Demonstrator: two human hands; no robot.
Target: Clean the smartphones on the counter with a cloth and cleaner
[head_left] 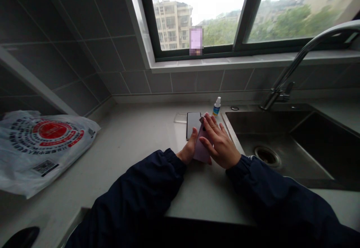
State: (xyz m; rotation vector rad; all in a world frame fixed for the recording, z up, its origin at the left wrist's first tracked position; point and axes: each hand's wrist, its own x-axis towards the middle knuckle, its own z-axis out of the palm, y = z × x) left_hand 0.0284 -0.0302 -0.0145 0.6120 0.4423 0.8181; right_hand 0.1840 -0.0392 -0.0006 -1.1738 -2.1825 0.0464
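Observation:
A pinkish-purple phone (200, 151) is tilted up above the counter, a dark lens spot near its top. My left hand (189, 148) grips its left edge, thumb raised along the side. My right hand (221, 143) lies across the upper part, its fingers extended and pressing a small crumpled pale cloth (201, 119) against it. Most of the cloth is hidden under those fingers. Just behind lies another phone (193, 122) with a pale grey face and a dark edge, beside a clear case (180, 118). A small white-capped bottle (216, 107) with a blue label stands beyond my right fingertips.
To the right is a steel sink (281, 128) with a drain and a curved faucet (303, 53). A white plastic bag (50, 143) with red print rests on the counter (135, 128) at left. A tiled wall and a window rise behind.

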